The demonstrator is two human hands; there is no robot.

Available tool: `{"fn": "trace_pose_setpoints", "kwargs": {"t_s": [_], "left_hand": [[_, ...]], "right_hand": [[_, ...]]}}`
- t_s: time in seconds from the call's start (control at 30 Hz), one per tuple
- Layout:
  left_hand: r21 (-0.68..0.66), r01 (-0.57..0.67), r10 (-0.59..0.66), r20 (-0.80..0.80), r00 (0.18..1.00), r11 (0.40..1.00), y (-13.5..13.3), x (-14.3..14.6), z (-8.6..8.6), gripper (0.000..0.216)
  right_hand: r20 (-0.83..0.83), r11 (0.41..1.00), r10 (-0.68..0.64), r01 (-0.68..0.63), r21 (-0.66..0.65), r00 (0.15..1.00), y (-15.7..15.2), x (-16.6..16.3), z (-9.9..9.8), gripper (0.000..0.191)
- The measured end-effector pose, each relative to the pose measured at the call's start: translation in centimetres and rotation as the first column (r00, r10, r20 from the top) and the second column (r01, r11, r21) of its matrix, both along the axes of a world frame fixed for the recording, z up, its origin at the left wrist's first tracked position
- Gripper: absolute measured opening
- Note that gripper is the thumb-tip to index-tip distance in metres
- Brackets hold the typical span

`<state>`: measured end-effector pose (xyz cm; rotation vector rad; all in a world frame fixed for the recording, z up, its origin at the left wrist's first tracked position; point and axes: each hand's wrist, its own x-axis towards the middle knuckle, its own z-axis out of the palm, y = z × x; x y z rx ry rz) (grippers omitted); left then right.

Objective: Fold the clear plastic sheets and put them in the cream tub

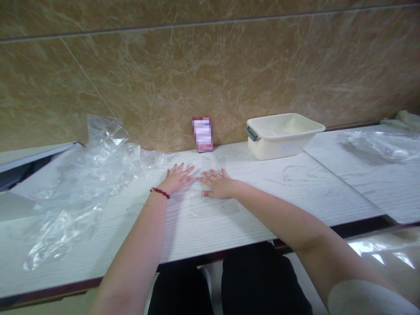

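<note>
My left hand [177, 178] lies flat with its fingers spread, a red bead bracelet [160, 192] at the wrist. Close to its right, my right hand [218, 185] also rests flat, fingers apart and pointing left. Under and around both hands are faint edges of what looks like a thin clear plastic bag [213, 208] on the white wood-grain table [262, 210]; its full outline is hard to make out. A heap of crumpled clear plastic bags [88, 175] spreads to the left of my left hand.
A phone-like object [203, 134], its front blurred out, leans on the brown marbled wall [197, 70]. A cream plastic tub [278, 142] with a grey handle stands right of it. More clear plastic [383, 146] lies far right. An open box [29, 175] sits at the left.
</note>
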<state>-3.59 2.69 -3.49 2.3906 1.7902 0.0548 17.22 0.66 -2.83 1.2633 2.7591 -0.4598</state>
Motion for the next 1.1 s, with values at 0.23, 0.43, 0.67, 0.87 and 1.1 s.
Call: {"fn": "trace_pose_setpoints", "kwargs": {"t_s": [0.23, 0.43, 0.67, 0.87, 1.1], "left_hand": [[-0.086, -0.098, 0.09, -0.091, 0.992, 0.992, 0.1, -0.1, -0.4, 0.06], [-0.003, -0.116, 0.115, -0.07, 0.991, 0.993, -1.0, -0.6, 1.3, 0.059], [-0.344, 0.153, -0.131, 0.088, 0.988, 0.926, -5.0, 2.1, 4.1, 0.046], [-0.441, 0.224, -0.186, 0.128, 0.974, 0.869, -4.8, 2.8, 3.3, 0.022], [-0.447, 0.303, -0.201, 0.262, 0.944, 0.842, -4.6, 1.7, 4.4, 0.024]], "right_hand": [[-0.022, 1.0, -0.007, 0.006, -0.019, 1.0, 0.0, 0.0, 0.0, 0.069], [-0.017, 1.0, -0.015, 0.015, -0.026, 1.0, 0.0, -0.1, -0.2, 0.068], [-0.088, 1.0, -0.011, 0.012, 0.013, 0.996, 0.5, 0.3, -0.1, 0.065], [-0.126, 0.994, -0.027, 0.04, 0.103, 0.992, 1.4, 1.4, 1.1, 0.063], [-0.217, 0.971, 0.231, -0.211, 0.11, 0.949, 2.1, 2.8, 3.0, 0.052]]}}
